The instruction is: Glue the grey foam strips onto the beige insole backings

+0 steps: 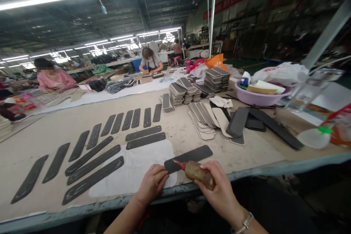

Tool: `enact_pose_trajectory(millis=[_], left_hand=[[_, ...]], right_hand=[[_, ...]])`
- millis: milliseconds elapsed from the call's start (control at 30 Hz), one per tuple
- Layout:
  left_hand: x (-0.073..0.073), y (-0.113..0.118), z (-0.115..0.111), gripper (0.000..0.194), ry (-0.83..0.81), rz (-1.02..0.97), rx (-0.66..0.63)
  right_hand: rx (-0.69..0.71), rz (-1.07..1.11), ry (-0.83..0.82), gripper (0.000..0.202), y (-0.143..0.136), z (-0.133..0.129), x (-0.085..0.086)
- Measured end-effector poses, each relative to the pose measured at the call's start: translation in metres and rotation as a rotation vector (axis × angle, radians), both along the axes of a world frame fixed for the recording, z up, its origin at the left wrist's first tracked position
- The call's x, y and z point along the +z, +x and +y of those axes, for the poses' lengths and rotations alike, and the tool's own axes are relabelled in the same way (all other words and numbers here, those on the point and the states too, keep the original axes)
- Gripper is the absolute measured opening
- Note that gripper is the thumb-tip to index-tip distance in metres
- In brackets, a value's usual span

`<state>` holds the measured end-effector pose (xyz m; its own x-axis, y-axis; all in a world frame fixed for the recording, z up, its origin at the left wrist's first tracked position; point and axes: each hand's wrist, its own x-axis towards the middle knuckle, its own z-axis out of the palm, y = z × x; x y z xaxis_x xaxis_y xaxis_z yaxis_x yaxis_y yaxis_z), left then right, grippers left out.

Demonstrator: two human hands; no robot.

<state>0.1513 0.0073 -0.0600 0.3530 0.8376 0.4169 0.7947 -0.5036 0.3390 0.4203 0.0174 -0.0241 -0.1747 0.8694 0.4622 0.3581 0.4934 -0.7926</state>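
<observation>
Just in front of me a dark grey rounded strip [192, 156] lies near the table's front edge, partly over a white sheet [137, 164]. At the strip's left end, my left hand [155, 180] grips it with fingers closed. A brownish squeeze bottle with a red nozzle [196, 173], which looks like a glue bottle, is held tilted in my right hand [219, 186]. Its red tip points left, over the strip. To the left, several similar dark strips [94, 179] are spread out, with shiny lines of wet-looking liquid on them.
Stacks of grey-and-white pieces [178, 93] stand at the back. Fanned pale pieces [203, 119] and loose dark pieces [238, 122] lie to the right. Beyond are a purple basin [257, 98] and a clear container [304, 91]. Co-workers [56, 78] sit across the tables.
</observation>
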Motion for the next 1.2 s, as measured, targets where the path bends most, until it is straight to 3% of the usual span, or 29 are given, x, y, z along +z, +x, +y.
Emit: enact_pose_trajectory(millis=[267, 567, 1000, 1200], left_hand=[[0.001, 0.0, 0.001, 0.02, -0.02, 0.031, -0.019], [0.0, -0.001, 0.002, 0.018, -0.023, 0.025, -0.022], [-0.004, -0.004, 0.005, 0.015, 0.043, 0.026, -0.03], [-0.005, -0.004, 0.006, 0.016, 0.054, 0.026, -0.04]], right_hand=[[0.068, -0.104, -0.032, 0.034, -0.025, -0.006, 0.007], [0.044, -0.113, -0.098, 0.036, -0.026, -0.002, 0.005], [-0.325, -0.221, -0.022, 0.031, 0.04, 0.016, -0.006], [-0.466, -0.273, -0.008, 0.03, 0.057, 0.022, -0.006]])
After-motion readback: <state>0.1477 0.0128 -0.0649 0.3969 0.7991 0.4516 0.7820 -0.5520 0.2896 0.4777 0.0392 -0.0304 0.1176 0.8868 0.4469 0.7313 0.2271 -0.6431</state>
